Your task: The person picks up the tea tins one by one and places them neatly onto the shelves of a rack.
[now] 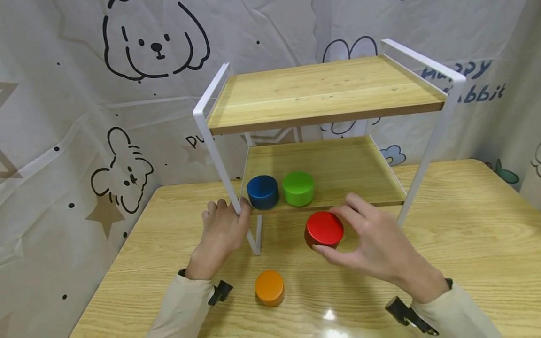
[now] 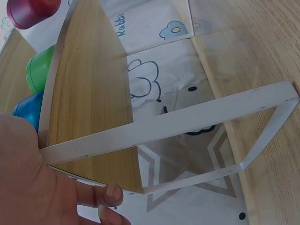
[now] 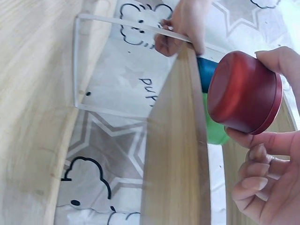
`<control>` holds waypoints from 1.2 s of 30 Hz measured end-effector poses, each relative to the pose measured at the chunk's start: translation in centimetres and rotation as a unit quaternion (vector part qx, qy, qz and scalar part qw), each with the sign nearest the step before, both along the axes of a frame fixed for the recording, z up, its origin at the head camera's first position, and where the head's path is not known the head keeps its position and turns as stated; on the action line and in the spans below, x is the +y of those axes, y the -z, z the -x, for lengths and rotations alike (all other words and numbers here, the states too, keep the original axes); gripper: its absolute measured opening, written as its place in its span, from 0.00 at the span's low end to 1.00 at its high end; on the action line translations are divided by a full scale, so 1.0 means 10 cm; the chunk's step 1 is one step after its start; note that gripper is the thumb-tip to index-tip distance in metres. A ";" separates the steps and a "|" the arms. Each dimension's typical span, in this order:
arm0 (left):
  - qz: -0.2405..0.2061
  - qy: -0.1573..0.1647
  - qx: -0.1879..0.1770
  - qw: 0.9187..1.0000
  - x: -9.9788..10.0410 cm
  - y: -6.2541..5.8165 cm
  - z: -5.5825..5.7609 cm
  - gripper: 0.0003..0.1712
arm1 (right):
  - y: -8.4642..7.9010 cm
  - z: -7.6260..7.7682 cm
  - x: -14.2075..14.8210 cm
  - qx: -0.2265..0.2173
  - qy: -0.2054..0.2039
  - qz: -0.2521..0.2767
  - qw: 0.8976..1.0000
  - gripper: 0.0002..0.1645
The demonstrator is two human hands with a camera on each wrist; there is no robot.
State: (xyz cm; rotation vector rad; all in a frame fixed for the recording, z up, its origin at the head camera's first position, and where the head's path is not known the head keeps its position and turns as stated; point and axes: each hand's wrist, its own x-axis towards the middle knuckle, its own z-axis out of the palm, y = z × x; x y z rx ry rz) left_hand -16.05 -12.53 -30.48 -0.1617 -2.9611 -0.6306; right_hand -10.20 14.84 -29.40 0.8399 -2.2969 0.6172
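Note:
My right hand (image 1: 376, 239) pinches a round red tin (image 1: 324, 229) between thumb and fingers, in front of the lower board's front edge. The right wrist view shows the tin (image 3: 243, 91) from below, with its lid side away. On the lower board (image 1: 342, 164) of a two-tier shelf, a blue tin (image 1: 263, 192) and a green tin (image 1: 298, 188) stand side by side at the left. My left hand (image 1: 224, 230) grips the shelf's white left post (image 1: 220, 164) at that board's corner. Nearer me, an orange tin (image 1: 269, 288) stands on the table.
The upper wooden board (image 1: 325, 91) overhangs the lower one. A white right post (image 1: 428, 150) rises beyond my right hand. The shelf stands on a wooden table (image 1: 477, 244), and a printed cloth (image 1: 169, 103) hangs behind it.

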 end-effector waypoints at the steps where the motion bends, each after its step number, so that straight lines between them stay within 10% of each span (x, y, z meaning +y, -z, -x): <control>1: 0.001 0.001 0.001 1.000 0.00 0.00 0.00 0.30 | -0.02 0.00 0.01 0.002 0.003 0.003 1.000 0.35; 16: 0.001 0.003 0.006 1.000 -0.01 -0.01 0.01 0.30 | -0.26 0.10 0.06 0.010 0.053 0.020 0.998 0.33; 25: -0.003 0.002 -0.001 1.000 -0.02 0.00 0.01 0.31 | -0.44 0.16 0.10 -0.044 0.156 0.030 0.986 0.30; 36: -0.003 0.007 -0.006 1.000 -0.02 0.01 0.02 0.30 | -0.38 0.26 0.11 -0.100 0.174 0.022 0.979 0.32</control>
